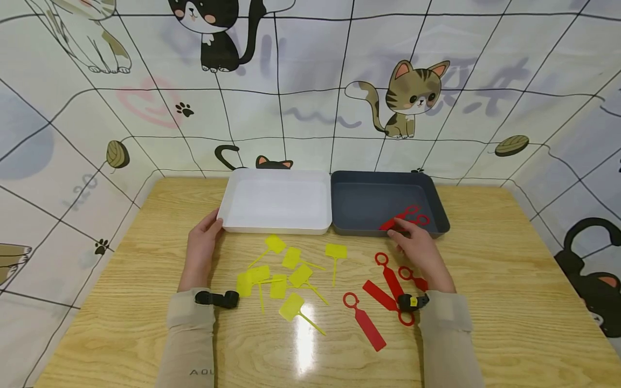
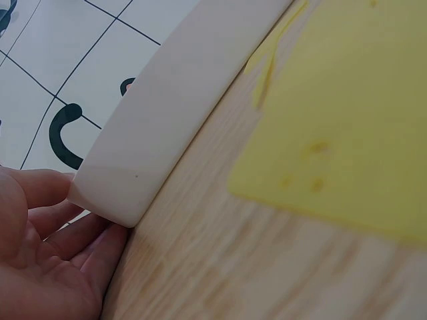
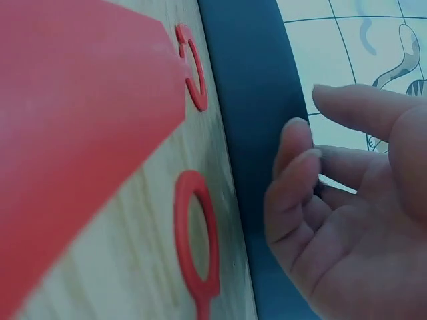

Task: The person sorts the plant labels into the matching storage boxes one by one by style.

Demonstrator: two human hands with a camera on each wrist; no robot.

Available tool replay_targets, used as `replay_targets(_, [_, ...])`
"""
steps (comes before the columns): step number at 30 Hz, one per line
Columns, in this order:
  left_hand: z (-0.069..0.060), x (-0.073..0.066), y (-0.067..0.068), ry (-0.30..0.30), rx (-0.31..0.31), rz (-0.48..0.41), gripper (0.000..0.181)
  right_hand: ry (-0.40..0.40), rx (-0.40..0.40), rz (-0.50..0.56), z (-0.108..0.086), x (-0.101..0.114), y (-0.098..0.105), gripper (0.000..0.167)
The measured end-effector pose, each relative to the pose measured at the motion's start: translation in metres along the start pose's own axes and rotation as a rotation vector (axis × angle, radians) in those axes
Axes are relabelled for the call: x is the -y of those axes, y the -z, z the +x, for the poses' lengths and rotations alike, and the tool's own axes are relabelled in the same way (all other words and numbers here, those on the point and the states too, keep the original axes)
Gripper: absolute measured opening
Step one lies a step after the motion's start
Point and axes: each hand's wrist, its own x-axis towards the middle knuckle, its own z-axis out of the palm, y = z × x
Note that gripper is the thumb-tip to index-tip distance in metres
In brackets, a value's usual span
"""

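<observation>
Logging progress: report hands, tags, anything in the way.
Left hand gripping white tray. Right hand empty, at front rim of dark tray. Red tags split between dark tray and table; yellow tags on table. Nothing visibly in the way.

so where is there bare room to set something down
The white tray is bare inside, as is the left half of the dark tray. The table is free outward of the left sleeve and the right sleeve. It's crowded in front of the white tray with yellow tags, and left of the right sleeve with red tags.

Red ring-ended tags (image 1: 388,224) in dark tray (image 1: 361,200) against white tray (image 1: 276,202)
</observation>
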Motion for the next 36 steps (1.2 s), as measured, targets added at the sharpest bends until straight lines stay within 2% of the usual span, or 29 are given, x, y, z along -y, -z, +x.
replay_targets(5, [0.0016,0.0015,0.0003,-0.003,-0.001,0.011,0.045,0.019,0.047,-0.029,-0.0005,0.0005,-0.0001,0.065])
replay_targets(12, [0.0028,0.0022,0.0003,-0.02,0.003,0.006,0.045,0.042,0.07,-0.085,0.001,0.0004,-0.0004,0.065])
replay_targets(23, [0.002,0.0028,0.0007,-0.016,0.006,-0.009,0.045,0.07,0.025,-0.263,-0.0019,0.0056,-0.002,0.057])
replay_targets(31, [0.0004,0.0009,-0.0002,-0.018,0.014,-0.029,0.043,0.061,0.004,-0.296,-0.0017,0.0054,-0.0032,0.055])
replay_targets(36, [0.001,0.0012,-0.0001,-0.022,0.003,-0.007,0.043,0.07,0.001,-0.3,-0.0018,0.006,-0.003,0.054])
